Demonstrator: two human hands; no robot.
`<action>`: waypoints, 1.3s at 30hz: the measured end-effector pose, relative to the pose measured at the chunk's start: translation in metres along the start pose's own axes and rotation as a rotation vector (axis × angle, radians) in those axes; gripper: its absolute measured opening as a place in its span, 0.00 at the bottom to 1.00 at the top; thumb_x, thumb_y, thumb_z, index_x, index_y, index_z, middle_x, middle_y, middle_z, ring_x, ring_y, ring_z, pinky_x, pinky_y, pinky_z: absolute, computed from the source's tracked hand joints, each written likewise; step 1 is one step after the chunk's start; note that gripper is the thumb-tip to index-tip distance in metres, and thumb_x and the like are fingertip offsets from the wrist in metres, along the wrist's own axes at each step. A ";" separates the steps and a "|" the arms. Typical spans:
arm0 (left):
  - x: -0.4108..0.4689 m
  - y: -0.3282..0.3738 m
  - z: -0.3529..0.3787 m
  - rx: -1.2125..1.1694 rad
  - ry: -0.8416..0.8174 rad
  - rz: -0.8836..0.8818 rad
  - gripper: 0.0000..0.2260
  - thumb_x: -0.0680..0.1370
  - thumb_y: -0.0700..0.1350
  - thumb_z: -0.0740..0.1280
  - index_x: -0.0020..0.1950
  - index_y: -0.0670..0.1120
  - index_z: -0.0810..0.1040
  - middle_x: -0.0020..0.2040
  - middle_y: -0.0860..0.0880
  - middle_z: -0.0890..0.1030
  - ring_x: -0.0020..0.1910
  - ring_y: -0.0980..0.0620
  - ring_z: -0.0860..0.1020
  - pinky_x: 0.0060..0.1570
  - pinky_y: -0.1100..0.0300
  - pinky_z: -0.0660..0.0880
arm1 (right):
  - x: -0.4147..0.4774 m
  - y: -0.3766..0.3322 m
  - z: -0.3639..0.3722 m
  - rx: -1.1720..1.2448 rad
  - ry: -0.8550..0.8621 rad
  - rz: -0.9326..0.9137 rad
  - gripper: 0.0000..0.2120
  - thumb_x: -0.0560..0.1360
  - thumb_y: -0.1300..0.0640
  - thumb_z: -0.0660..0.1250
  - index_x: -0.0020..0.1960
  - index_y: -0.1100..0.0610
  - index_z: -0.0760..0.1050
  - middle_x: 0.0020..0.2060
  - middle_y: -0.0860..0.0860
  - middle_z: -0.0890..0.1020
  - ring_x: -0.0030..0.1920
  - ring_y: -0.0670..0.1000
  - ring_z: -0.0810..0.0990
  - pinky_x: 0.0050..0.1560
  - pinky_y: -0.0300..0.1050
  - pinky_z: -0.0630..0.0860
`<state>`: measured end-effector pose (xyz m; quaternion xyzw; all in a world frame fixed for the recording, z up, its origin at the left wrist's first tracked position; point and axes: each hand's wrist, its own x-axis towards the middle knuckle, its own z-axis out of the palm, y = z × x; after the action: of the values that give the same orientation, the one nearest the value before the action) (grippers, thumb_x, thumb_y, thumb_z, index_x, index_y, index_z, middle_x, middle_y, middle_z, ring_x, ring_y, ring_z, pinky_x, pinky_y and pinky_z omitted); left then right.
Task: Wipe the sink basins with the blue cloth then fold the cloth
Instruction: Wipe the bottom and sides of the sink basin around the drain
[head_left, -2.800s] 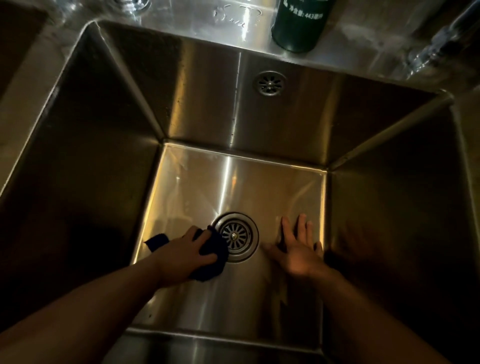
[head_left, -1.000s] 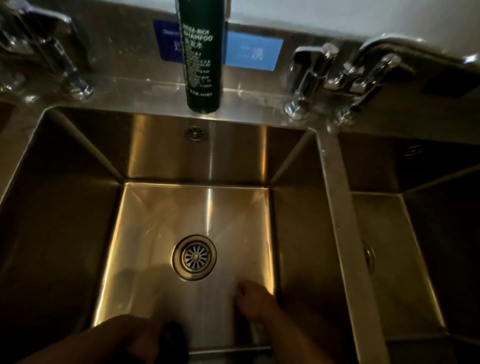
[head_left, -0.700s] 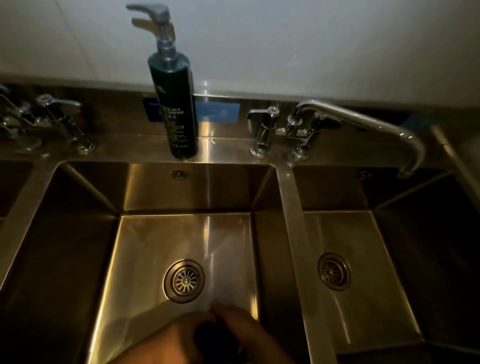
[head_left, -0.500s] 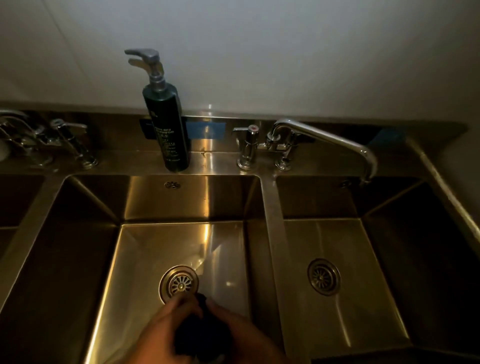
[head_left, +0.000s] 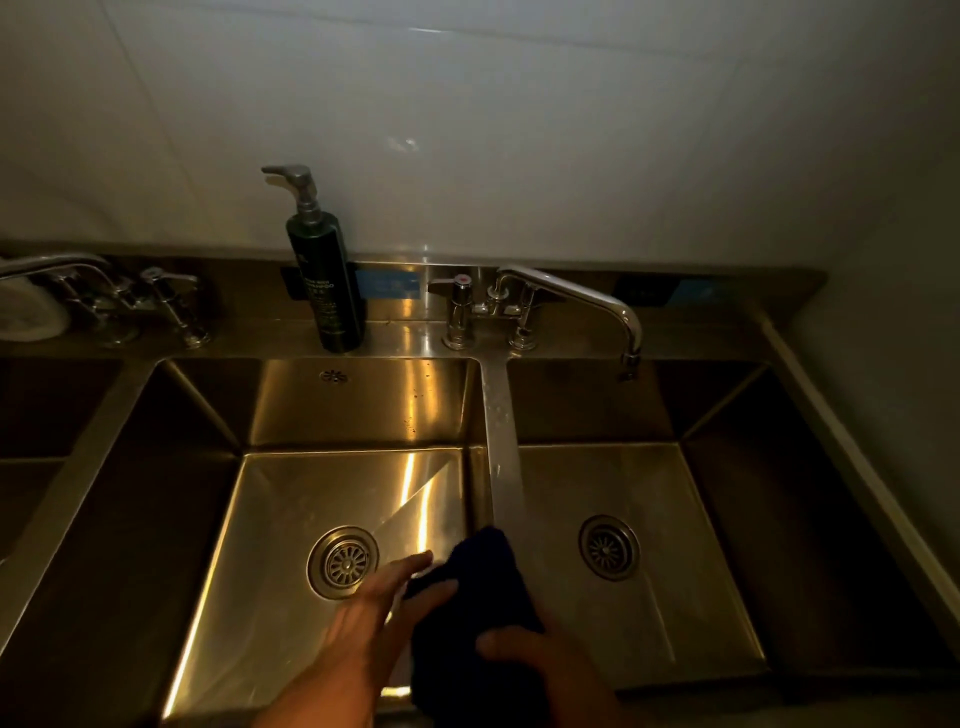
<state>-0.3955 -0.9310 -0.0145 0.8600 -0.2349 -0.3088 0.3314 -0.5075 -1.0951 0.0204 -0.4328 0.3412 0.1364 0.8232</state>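
A: Where's the cloth (head_left: 467, 597)?

B: At six o'clock, bunched above the divider (head_left: 501, 467). The right hand (head_left: 550, 670) grips it from five o'clock. The left hand (head_left: 374, 608) lies straight-fingered against its nine o'clock edge.

A: How will it handle?

B: Probably soft, light and limp, maybe damp. It should sag, so I'd pinch two corners to fold it.

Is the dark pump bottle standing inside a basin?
No, the pump bottle stands upright on the ledge behind the middle basin.
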 end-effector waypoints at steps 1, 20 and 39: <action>-0.006 -0.012 -0.010 0.022 0.049 -0.008 0.18 0.69 0.55 0.74 0.58 0.64 0.77 0.62 0.60 0.74 0.66 0.53 0.70 0.65 0.58 0.67 | -0.008 -0.002 -0.008 0.039 0.038 -0.063 0.29 0.65 0.73 0.70 0.64 0.57 0.74 0.53 0.60 0.83 0.53 0.61 0.82 0.52 0.56 0.77; 0.024 0.079 0.053 0.285 0.217 0.155 0.26 0.76 0.55 0.64 0.72 0.55 0.62 0.77 0.48 0.55 0.76 0.46 0.53 0.72 0.46 0.59 | -0.051 -0.040 -0.182 -0.806 0.685 -0.209 0.21 0.68 0.68 0.70 0.54 0.48 0.71 0.38 0.41 0.79 0.37 0.40 0.79 0.29 0.31 0.71; 0.223 0.092 0.260 0.490 0.153 -0.281 0.28 0.78 0.55 0.60 0.75 0.51 0.56 0.76 0.42 0.53 0.74 0.41 0.53 0.69 0.45 0.61 | 0.134 -0.034 -0.403 -1.562 0.345 0.471 0.45 0.75 0.39 0.63 0.77 0.48 0.35 0.75 0.63 0.38 0.74 0.69 0.45 0.69 0.66 0.62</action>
<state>-0.4364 -1.2389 -0.1858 0.9593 -0.1555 -0.2198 0.0848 -0.5711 -1.4491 -0.2078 -0.8115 0.3514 0.4340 0.1723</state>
